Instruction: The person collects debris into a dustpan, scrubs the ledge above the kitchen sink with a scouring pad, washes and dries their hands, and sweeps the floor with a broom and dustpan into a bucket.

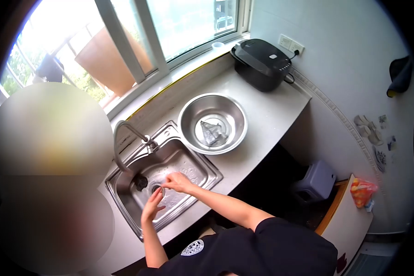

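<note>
Over the steel sink (195, 177), my left hand (152, 208) has its fingers stretched out and its thumb apart. Its fingertips are close to the round drain (156, 187). My right hand (177, 182) is beside it, fingers curled together near the left fingertips; what they hold, if anything, I cannot make out. A dark, rough clump (140, 182) lies in the sink under the curved faucet (119, 152). To the right of the sink stands a round steel basin (188, 133) with a silvery grey, crumpled-looking piece (212, 132) in it.
A black rice cooker (262, 64) stands in the counter's far corner, below a wall socket (291, 44). The sliding window (193, 27) runs behind the counter (267, 112). At right are a grey-purple plastic stool (315, 180) and a red-orange bag (362, 192) on a white surface.
</note>
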Action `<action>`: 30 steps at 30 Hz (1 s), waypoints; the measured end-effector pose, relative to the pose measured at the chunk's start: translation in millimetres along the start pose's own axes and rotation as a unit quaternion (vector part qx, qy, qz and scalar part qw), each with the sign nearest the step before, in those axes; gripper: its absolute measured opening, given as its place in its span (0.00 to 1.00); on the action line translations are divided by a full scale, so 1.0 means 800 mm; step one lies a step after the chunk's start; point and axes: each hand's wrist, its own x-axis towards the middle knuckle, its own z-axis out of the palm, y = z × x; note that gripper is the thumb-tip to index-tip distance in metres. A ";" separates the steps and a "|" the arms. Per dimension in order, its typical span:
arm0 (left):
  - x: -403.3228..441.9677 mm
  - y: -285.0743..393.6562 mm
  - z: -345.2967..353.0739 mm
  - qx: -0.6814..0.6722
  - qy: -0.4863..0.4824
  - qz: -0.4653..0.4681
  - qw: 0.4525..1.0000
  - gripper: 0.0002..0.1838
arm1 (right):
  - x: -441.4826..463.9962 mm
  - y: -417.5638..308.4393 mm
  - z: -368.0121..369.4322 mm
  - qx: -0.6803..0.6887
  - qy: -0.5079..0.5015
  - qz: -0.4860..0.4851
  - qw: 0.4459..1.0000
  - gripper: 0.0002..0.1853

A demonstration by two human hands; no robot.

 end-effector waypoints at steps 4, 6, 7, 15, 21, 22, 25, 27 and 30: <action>-0.041 0.048 0.042 -0.197 -0.159 0.198 0.947 0.30 | -0.021 -0.075 -0.076 0.352 -0.226 -0.040 0.908 0.16; -0.003 0.008 0.058 -0.230 0.104 0.098 0.963 0.32 | -0.023 0.014 -0.023 -0.129 -0.051 -0.228 0.964 0.34; 0.000 -0.007 0.076 -0.037 0.201 0.129 0.970 0.33 | -0.071 -0.003 -0.069 -0.338 -0.172 -0.004 0.925 0.47; 0.029 -0.045 0.364 -0.116 0.151 0.259 0.947 0.25 | -0.266 0.117 -0.253 -0.004 0.018 0.007 1.000 0.16; 0.035 0.081 0.687 -0.332 -0.376 0.058 0.863 0.23 | -0.407 0.088 -0.469 0.014 0.273 0.016 0.962 0.09; 0.043 0.102 0.734 -0.309 -0.424 0.049 0.850 0.21 | -0.433 0.076 -0.511 -0.004 0.329 0.046 0.943 0.09; 0.014 0.192 0.873 -0.197 -0.489 0.098 0.844 0.20 | -0.500 0.052 -0.636 -0.092 0.488 0.011 0.868 0.07; 0.003 0.256 0.952 -0.137 -0.527 0.182 0.819 0.18 | -0.540 0.042 -0.723 -0.111 0.568 0.002 0.816 0.09; -0.035 0.355 1.063 -0.116 -0.598 0.252 0.752 0.17 | -0.607 0.026 -0.877 -0.052 0.653 0.002 0.756 0.12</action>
